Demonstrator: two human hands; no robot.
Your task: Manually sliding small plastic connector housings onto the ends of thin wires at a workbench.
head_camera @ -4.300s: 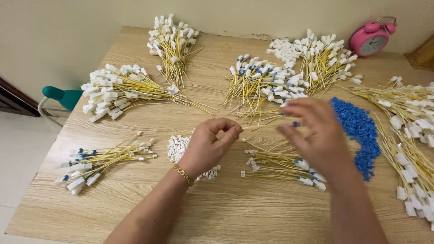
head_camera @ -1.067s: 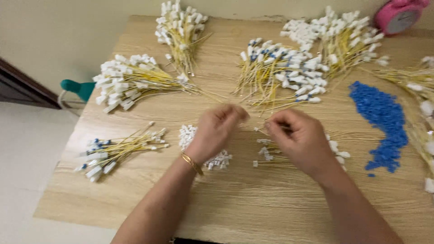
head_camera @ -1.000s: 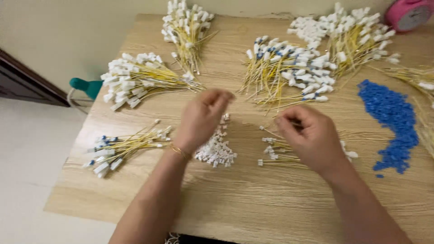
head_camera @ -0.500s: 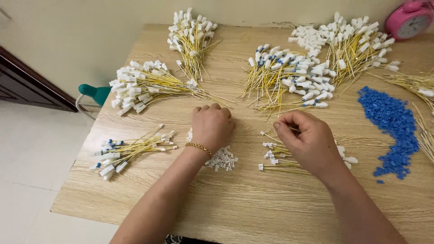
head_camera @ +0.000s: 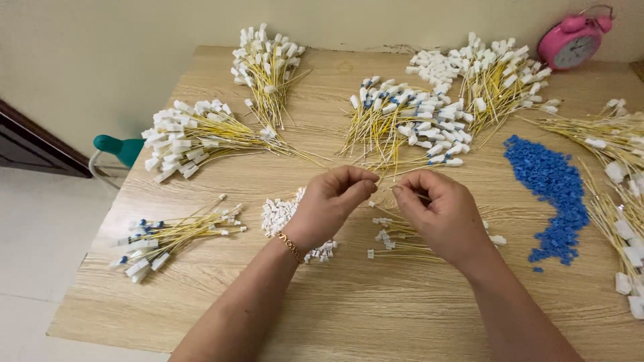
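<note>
The wooden table [head_camera: 376,315] has many wire bundles. The right hand [head_camera: 439,214] and left hand [head_camera: 332,204] are up over it, pinching a thin yellow wire [head_camera: 387,186] between their fingertips, above the small white plugs [head_camera: 278,214].

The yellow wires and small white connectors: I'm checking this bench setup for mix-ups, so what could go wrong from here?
The left hand and right hand pinch a thin yellow wire above the small pile of white connectors; a slip could drop it into that pile. The loose blue pieces lie close beside the wire bundles at the right edge, so they might get mixed. The bundle with blue-marked ends sits near the table's left edge and could be knocked off.
</note>
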